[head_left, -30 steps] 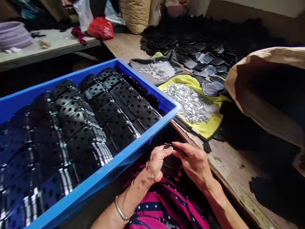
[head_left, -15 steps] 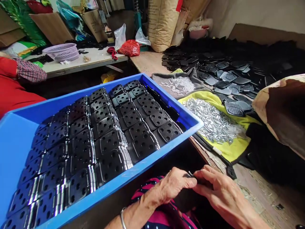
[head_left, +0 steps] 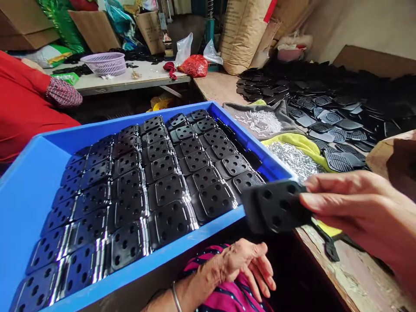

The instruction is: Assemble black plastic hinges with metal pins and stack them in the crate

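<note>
Between the thumb and fingers of my right hand [head_left: 351,206] is a black hinged plate with round holes [head_left: 276,206], held up near the right front corner of the blue tray [head_left: 191,238]. My left hand [head_left: 245,264] holds nothing; its fingers are apart and hang over the patterned cloth on my lap [head_left: 224,299]. Rows of similar black hinged plates [head_left: 169,190] stand tilted against each other in the tray, shiny metal-looking edges showing between the stacks. Small silvery pins [head_left: 294,158] lie in a heap on a yellow cloth [head_left: 312,149], partly hidden behind my right hand.
White small pieces [head_left: 260,121] lie on a grey cloth beyond the tray. A large pile of black mesh-faced plates [head_left: 341,108] covers the right bench. A purple basket [head_left: 104,65] stands on the far table. A person in a red sleeve [head_left: 29,95] is at the left.
My hands have parted. The right hand has risen with the black hinged plate towards the tray, and the left hand has let go and opened. The view has shifted slightly left.
</note>
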The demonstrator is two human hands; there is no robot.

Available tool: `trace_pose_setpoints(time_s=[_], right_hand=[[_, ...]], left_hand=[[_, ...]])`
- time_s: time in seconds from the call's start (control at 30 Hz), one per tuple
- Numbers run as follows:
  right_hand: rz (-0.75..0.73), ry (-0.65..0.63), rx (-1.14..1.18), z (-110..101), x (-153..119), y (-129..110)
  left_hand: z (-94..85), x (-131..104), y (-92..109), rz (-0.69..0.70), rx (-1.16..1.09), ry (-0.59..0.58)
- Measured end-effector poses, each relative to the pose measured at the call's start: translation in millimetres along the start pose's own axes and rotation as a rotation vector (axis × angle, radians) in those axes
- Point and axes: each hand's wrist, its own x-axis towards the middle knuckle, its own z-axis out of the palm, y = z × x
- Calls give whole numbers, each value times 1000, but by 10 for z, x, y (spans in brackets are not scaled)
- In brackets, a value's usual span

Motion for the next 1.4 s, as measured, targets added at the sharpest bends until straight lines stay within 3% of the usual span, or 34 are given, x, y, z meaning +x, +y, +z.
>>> trace_pose_setpoints(time_s=[0.1,0.27,0.43,0.7,0.9,1.03,1.13,1.27,1.33,1.4], right_hand=[[39,-128,43,283,248,-301],[-49,-217,-152,678,440,-404],[-125,-254,-364,782,388,-475],[-257,-79,-602,825,314,-462],[-337,-11,-644,823,248,-401],[-432,-15,-704,811,183,-377],[-525,-9,-584,773,108,-267],[-704,181,-280,569,-26,58],[-659,344,-189,359,-73,313],[-520,509,-167,79,-106,640]], left_hand=[[-36,88,-73,-21,165,110],[-194,170,-175,-1,238,133],[-319,241,-230,11,243,116],[-355,301,-254,18,267,105],[-438,415,-310,-19,257,90],[-416,425,-288,5,229,138],[-374,390,-264,13,228,193],[-342,373,-217,15,286,276],[-340,410,-174,-10,322,287],[-340,470,-137,-53,352,282]])
